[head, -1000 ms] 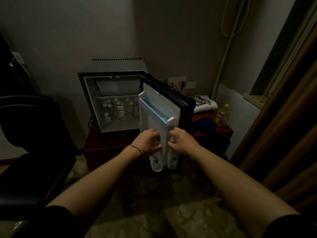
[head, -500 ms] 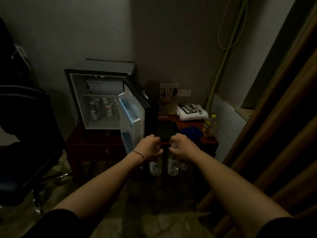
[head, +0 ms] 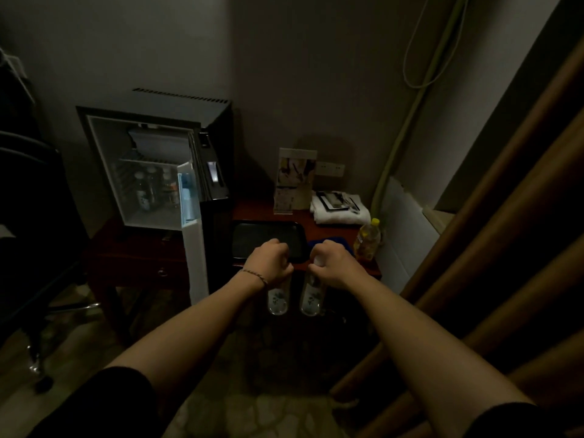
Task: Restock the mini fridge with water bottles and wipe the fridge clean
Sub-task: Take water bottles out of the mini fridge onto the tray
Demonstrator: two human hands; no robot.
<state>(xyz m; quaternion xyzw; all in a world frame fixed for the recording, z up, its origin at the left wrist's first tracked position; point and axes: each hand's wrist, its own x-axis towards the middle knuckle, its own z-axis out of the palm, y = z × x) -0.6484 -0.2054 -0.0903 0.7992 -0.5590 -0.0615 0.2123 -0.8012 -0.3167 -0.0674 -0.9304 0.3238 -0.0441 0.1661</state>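
Note:
My left hand grips the top of a clear water bottle that hangs down from it. Beside it, my right hand grips a second water bottle the same way. Both hands hover at the front edge of the dark red table, just before a black tray. The mini fridge stands on the table at the left with its door swung open toward me. Several bottles stand on its lower shelf.
A blue cloth lies right of the tray, partly behind my right hand. A yellow bottle, folded white towels and a card stand sit at the table's right. A black chair stands left; brown curtain folds hang right.
Both hands have carried the bottles away from the fridge door to the right, over the tray's front edge. The view has shifted right, so the fridge now sits further left.

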